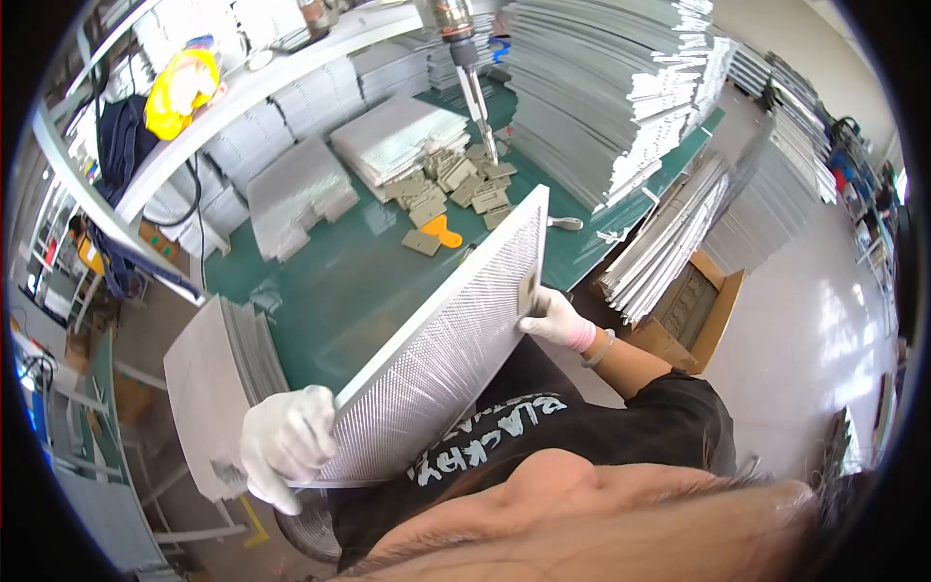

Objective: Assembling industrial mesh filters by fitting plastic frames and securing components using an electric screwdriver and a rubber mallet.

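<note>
Mesh filter panel [441,349] lifted off green bench [339,291], grasped by gloved left hand [286,441] and right hand [555,320]; small plates [456,184] unfitted.

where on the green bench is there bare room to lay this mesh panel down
Bare green mat lies between the mesh panel, the flat sheet stack and the orange scraper. Crowded further back: small metal plates under the powered driver, tall stacks right.

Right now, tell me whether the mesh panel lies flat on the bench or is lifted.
Lifted and tilted: the mesh panel is gripped by the left hand and right hand above the green bench.
</note>
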